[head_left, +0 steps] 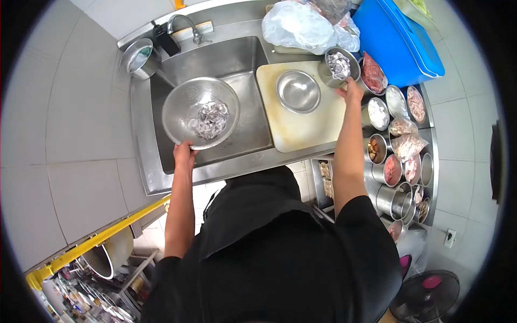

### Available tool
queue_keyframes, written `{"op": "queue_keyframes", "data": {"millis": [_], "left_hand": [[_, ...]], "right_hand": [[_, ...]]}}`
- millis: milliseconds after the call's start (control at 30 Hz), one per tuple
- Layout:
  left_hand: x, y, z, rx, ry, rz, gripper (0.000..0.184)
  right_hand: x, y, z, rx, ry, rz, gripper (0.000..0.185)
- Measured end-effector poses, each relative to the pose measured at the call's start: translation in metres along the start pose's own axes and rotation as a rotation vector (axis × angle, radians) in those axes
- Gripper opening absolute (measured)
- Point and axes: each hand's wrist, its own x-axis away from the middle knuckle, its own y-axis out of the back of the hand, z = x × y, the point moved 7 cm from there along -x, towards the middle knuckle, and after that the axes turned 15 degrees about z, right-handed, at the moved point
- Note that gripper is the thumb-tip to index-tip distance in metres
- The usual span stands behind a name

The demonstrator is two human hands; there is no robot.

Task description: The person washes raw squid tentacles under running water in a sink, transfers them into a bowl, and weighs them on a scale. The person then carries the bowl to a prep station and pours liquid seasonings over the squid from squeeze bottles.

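My left hand grips the near rim of a perforated steel colander over the sink. Grey-and-white strips that look like cut squid lie in the colander's near right part. My right hand is closed on the near rim of a round steel container, at the far right corner of the cutting board. More of the same strips are inside it. Between my hands, a small steel bowl sits on the white cutting board.
Around the sink stand a faucet and a steel pot. Plastic bags and a blue cooler box are at the back. Several steel containers of food, one with red meat, line the right counter.
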Motion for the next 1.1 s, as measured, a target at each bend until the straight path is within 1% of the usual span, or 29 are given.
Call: {"op": "queue_keyframes", "data": {"millis": [33,67,100,133,200,233,267,333,367,433,467,500,533,600,633,667,700,733,767,800,833,867,933,967,1033,1067,1100], "left_hand": [[-0.030,0.022,0.015,0.008,0.000,-0.010,0.032],[-0.070,0.054,0.044,-0.038,0.127,-0.009,0.041],[-0.095,0.073,0.066,-0.080,0.250,-0.003,0.049],[-0.106,0.081,0.076,-0.062,0.247,-0.007,0.049],[-0.120,0.096,0.096,-0.142,0.343,-0.139,0.057],[-0.116,0.092,0.095,-0.158,0.315,-0.178,0.058],[-0.133,0.095,0.099,-0.132,0.319,-0.178,0.058],[-0.158,0.121,0.142,0.052,0.465,-0.084,0.058],[-0.172,0.141,0.163,0.065,0.490,-0.099,0.058],[-0.214,0.155,0.184,0.106,0.450,0.080,0.060],[-0.222,0.156,0.182,0.106,0.464,0.084,0.060],[-0.224,0.164,0.170,-0.125,0.531,-0.051,0.055],[-0.227,0.164,0.143,-0.360,0.578,-0.183,0.053],[-0.159,0.038,0.001,-0.752,0.533,-0.491,0.064],[-0.177,0.002,-0.024,-0.878,0.289,-0.491,0.067],[-0.241,-0.020,-0.025,-0.910,0.103,-0.345,0.074],[-0.284,-0.066,-0.040,-0.607,0.030,-0.035,0.077],[-0.305,-0.112,-0.053,-0.298,-0.036,0.271,0.081],[-0.277,-0.165,-0.082,-0.006,0.124,0.298,0.077],[-0.279,-0.201,-0.103,0.132,0.159,0.363,0.070],[-0.282,-0.228,-0.121,0.271,0.198,0.426,0.064],[-0.275,-0.241,-0.138,0.271,0.181,0.432,0.064],[-0.260,-0.260,-0.174,0.955,0.013,0.512,0.048],[-0.260,-0.252,-0.177,0.947,0.006,0.516,0.048],[-0.269,-0.197,-0.167,-0.208,0.002,0.283,0.037],[-0.276,-0.176,-0.164,-0.437,0.012,0.243,0.035],[-0.284,-0.151,-0.147,-0.265,0.006,0.203,0.044]], "right_hand": [[-0.018,-0.003,-0.013,-0.096,-0.080,0.136,0.017],[-0.032,0.008,-0.024,-0.085,-0.079,0.146,0.017],[-0.049,0.015,-0.030,-0.097,-0.065,0.172,0.013],[-0.059,0.009,-0.030,-0.108,-0.051,0.198,0.009],[-0.029,0.019,-0.019,-0.177,-0.012,0.012,0.005],[-0.017,0.023,-0.013,-0.141,-0.012,-0.060,0.006],[-0.005,0.029,-0.010,-0.101,-0.018,-0.134,0.007],[0.005,0.053,-0.002,-0.028,0.023,-0.114,0.010],[0.023,0.056,0.010,0.041,0.046,-0.104,0.010],[0.070,0.045,0.051,0.128,0.107,-0.069,0.010],[0.094,0.036,0.064,0.153,0.145,-0.047,0.010],[0.110,0.033,0.070,0.170,0.152,-0.046,0.009],[0.122,0.027,0.077,0.178,0.167,-0.044,0.009],[0.146,-0.005,0.080,0.222,0.123,-0.031,0.008],[0.157,-0.033,0.077,0.213,0.113,0.001,0.008],[0.162,-0.058,0.075,0.202,0.107,0.034,0.008],[0.149,-0.071,0.059,0.203,0.068,0.112,0.009],[0.135,-0.084,0.038,0.207,0.030,0.195,0.010],[0.130,-0.108,0.021,0.209,0.026,0.260,0.009],[0.131,-0.143,0.010,0.215,0.024,0.329,0.009],[0.146,-0.185,0.009,0.160,-0.023,0.354,0.008],[0.163,-0.225,0.006,0.106,-0.075,0.378,0.008],[0.155,-0.270,-0.023,0.118,-0.139,0.406,0.006],[0.150,-0.292,-0.037,0.096,-0.126,0.439,0.005],[0.144,-0.334,-0.058,0.083,-0.127,0.507,0.006],[0.140,-0.355,-0.063,0.091,-0.130,0.544,0.007],[0.129,-0.373,-0.074,0.120,-0.126,0.562,0.008]]}}
